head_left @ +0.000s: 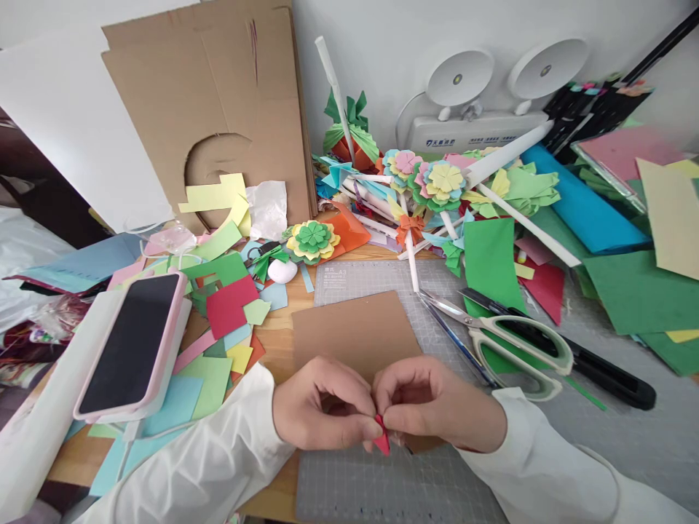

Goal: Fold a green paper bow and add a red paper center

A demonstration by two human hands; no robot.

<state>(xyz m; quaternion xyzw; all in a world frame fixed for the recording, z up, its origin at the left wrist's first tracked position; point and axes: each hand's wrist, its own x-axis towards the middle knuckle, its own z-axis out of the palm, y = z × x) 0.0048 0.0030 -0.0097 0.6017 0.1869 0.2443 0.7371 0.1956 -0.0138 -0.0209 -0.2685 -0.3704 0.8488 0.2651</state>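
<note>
My left hand [322, 407] and my right hand [437, 411] meet at the near middle of the table, both in white sleeves. Their fingers pinch a small folded red paper piece [382, 439] between them. They hover over a brown paper sheet [354, 331] that lies on a grey cutting mat [393, 487]. Most of the red piece is hidden by my fingers.
White-handled scissors [507, 342] and a black utility knife [595, 367] lie right of my hands. A phone in a pink case [134, 342] rests at left among coloured paper scraps. Paper flowers [442, 182] and rolled white tubes pile up behind, with cardboard [218, 94] against the wall.
</note>
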